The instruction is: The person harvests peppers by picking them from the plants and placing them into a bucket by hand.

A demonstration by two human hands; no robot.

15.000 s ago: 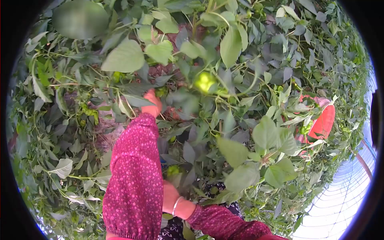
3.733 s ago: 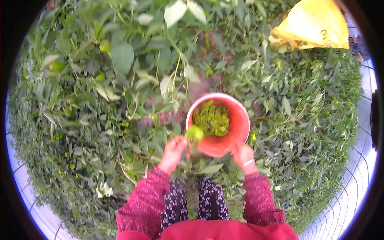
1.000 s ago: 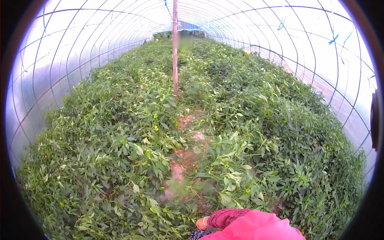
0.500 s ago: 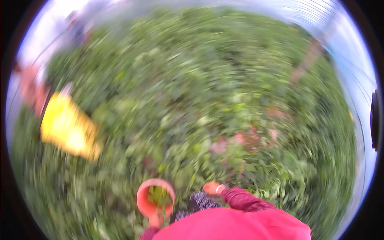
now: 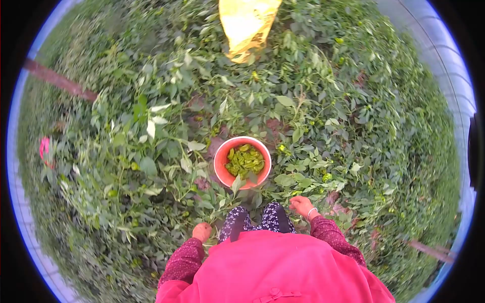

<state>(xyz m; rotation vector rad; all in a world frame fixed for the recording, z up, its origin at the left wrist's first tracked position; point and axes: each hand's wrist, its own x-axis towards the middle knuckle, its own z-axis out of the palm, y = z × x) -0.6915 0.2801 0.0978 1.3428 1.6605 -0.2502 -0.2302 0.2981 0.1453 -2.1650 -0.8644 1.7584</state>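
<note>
A red bucket [image 5: 218, 162] with a pale rim stands among the plants in front of my legs. Green peppers [image 5: 245, 160] lie inside it. My left hand [image 5: 202, 232] hangs low, to the left of my legs and apart from the bucket; its fingers are curled, and whether they hold anything is hidden. On the other side, my right hand [image 5: 301, 205], with a bracelet at the wrist, is over the leaves to the right of the bucket. Its fingers are bent together, and I cannot make out anything in them.
Dense pepper plants [image 5: 364, 151] surround me. A yellow sack [image 5: 250, 25] lies beyond the bucket at the top. Reddish posts stand at the upper left [image 5: 60, 81] and lower right [image 5: 429, 250]. Something pink [image 5: 45, 147] shows at the far left.
The view has swung round and down from along the tunnel. The bucket, beside my left hand half a second ago, now stands in front of me, with my left hand away from it.
</note>
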